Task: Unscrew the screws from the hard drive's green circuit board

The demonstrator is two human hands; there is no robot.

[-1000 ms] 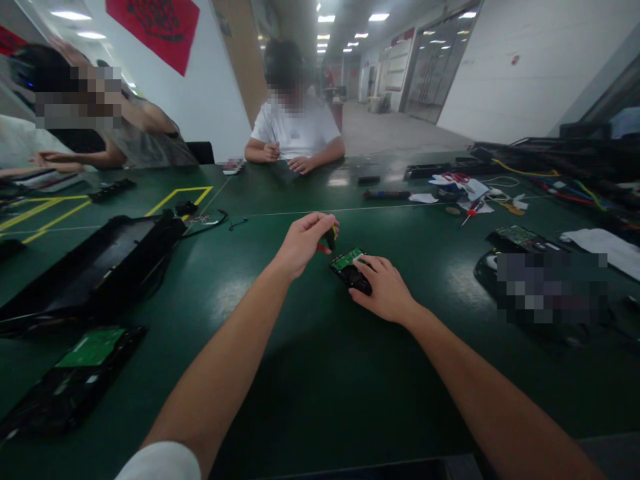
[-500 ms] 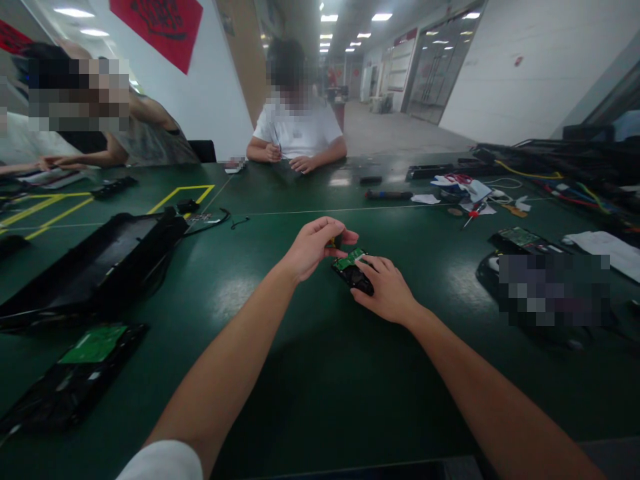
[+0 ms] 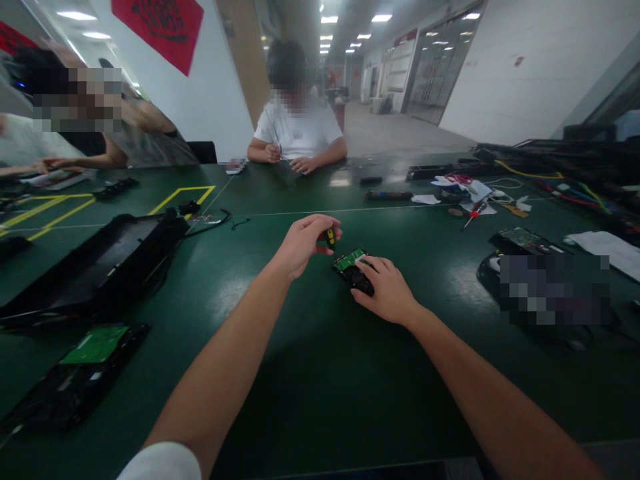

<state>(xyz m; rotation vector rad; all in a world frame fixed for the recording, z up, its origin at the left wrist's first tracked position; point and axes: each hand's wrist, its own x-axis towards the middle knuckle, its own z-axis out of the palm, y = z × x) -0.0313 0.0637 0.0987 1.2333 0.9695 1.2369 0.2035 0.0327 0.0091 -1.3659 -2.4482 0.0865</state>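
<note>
My left hand (image 3: 311, 241) pinches a short black-and-yellow screwdriver (image 3: 330, 238), pointed downward. Its lower end is close to the far left corner of a small black device with a green circuit board (image 3: 349, 261); whether they touch, I cannot tell. Lying over the near right side of that device, my right hand (image 3: 387, 288) grips it against the green table (image 3: 310, 387), thumb on the near edge and fingers on top. The hand hides part of the device.
At left lie a long black casing (image 3: 100, 267) and a larger black unit with a green board (image 3: 95, 345). Another circuit board (image 3: 525, 237), a red screwdriver (image 3: 473, 215) and bundled cables (image 3: 560, 193) are at right. A person in white (image 3: 300, 130) sits opposite; others sit at far left.
My left hand has shifted slightly left and away from the board, and more of the yellow-and-black screwdriver shows. My right hand and the device stay in place.
</note>
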